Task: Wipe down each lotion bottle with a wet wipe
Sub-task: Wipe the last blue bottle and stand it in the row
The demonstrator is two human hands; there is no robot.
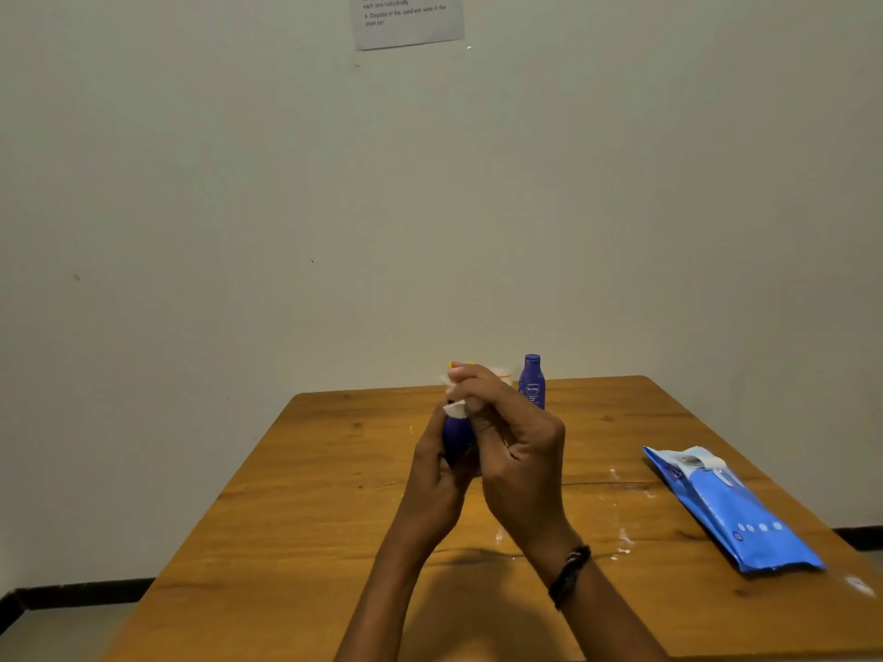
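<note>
**Item in hand: dark blue lotion bottle, mid-wipe**

- Dark blue lotion bottle (455,439): held above the wooden table (334,494), left hand (437,470) clamped around its lower body. Its label is hidden.
- Wet wipe (455,408): white, pinched against the bottle's upper part by the right hand (513,441), fingers closed over it.
- Handling note: likely best to turn the bottle in the left hand while the wipe runs shoulder to base, covering all sides.
- Nivea bottle (532,382): upright near the far edge; "NIVEA" legible.
- Blue wipes pack (731,508): lying at right, print unreadable.
- Wall notice (406,19): partly legible, "Dispose of the used wet wipe in the trash bin".
</note>
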